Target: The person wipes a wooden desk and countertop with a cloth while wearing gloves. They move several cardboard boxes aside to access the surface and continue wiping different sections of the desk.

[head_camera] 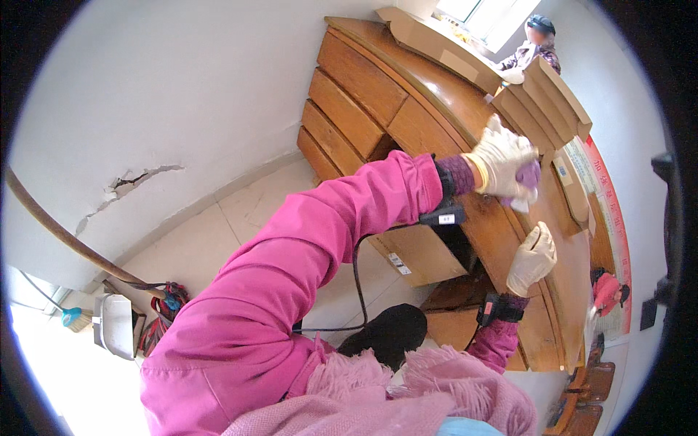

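My left hand, in a pale glove, is shut on a purple cloth over the top of a long wooden desk. A small white piece shows below the cloth. My right hand, also gloved, is nearer to me at the desk's front edge. Its fingers are loosely curved and close beside each other, with nothing visible in them. Black bands with small devices sit at both wrists, and a dark cable hangs from the left one.
Opened cardboard and folded cardboard flaps lie on the desk, with a narrow carton nearby. A cardboard box is under it. One person is beyond the desk, another at the right. A dustpan stands lower left.
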Tool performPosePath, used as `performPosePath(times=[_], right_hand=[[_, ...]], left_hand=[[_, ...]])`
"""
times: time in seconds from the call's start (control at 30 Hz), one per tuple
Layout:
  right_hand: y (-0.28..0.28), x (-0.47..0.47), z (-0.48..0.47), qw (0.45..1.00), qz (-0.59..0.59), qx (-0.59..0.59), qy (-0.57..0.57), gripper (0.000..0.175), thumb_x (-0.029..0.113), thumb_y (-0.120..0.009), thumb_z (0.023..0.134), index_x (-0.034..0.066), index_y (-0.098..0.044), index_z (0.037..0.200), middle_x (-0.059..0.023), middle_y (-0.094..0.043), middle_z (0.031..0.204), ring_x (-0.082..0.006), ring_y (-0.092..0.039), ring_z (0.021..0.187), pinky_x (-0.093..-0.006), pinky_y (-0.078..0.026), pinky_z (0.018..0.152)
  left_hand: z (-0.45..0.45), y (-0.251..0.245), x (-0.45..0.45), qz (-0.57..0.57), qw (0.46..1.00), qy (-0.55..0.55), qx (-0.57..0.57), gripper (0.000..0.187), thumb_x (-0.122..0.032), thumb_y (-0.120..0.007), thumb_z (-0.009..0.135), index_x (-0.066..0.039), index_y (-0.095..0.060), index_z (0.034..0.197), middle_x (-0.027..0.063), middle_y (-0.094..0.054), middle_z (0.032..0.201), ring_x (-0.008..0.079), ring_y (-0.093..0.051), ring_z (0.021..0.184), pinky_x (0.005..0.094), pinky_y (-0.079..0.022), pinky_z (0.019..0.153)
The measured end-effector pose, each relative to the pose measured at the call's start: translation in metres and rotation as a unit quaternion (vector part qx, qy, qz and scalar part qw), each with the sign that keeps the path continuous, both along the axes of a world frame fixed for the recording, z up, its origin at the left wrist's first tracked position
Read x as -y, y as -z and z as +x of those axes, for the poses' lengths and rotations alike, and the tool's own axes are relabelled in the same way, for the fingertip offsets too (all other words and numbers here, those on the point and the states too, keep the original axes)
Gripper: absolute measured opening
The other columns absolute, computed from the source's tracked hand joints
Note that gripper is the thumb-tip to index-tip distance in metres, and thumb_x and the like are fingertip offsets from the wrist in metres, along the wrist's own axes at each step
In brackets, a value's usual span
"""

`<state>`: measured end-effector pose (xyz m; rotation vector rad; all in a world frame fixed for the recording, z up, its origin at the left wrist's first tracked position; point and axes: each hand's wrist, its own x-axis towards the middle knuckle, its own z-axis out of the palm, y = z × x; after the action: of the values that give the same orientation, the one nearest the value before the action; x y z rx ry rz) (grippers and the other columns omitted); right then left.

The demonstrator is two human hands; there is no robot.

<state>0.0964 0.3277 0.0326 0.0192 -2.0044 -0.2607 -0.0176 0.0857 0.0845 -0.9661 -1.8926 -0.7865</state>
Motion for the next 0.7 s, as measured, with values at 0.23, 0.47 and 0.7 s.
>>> performPosePath(times=[0.23, 0.47, 0.7], right_hand=[[0.012, -0.008, 0.000, 0.998, 0.053, -0.026, 0.036, 0.025, 0.024, -0.057, 0.107, 0.0121, -0.072, 0.123, -0.0054, -0.076, 0.120, -0.0273, -0.071, 0.105, -0.0434, -0.052, 0.091], [0.021, -0.021, -0.007, 0.993, 0.088, -0.062, 0.041, 0.028, 0.026, -0.052, 0.109, 0.0114, -0.070, 0.126, -0.0043, -0.075, 0.122, -0.0281, -0.070, 0.103, -0.0432, -0.052, 0.087], [0.030, -0.026, -0.015, 0.985, 0.093, -0.116, 0.086, 0.033, 0.033, -0.047, 0.112, 0.0121, -0.072, 0.114, -0.0013, -0.076, 0.120, -0.0277, -0.070, 0.095, -0.0444, -0.051, 0.080]], left_hand=[[-0.006, 0.000, 0.016, -0.076, 0.997, -0.016, -0.004, 0.067, -0.067, -0.079, 0.066, -0.011, -0.075, 0.102, 0.0117, -0.072, 0.096, 0.0329, -0.070, 0.093, 0.0489, -0.053, 0.084], [-0.070, 0.013, 0.117, 0.056, 0.984, -0.167, 0.020, 0.064, -0.057, -0.079, 0.074, -0.015, -0.073, 0.121, 0.0158, -0.072, 0.108, 0.0337, -0.069, 0.109, 0.0476, -0.058, 0.088], [-0.157, 0.071, 0.250, 0.319, 0.932, -0.168, -0.036, 0.058, -0.027, -0.085, 0.076, -0.018, -0.064, 0.129, 0.0151, -0.069, 0.119, 0.0398, -0.069, 0.111, 0.0492, -0.058, 0.092]])
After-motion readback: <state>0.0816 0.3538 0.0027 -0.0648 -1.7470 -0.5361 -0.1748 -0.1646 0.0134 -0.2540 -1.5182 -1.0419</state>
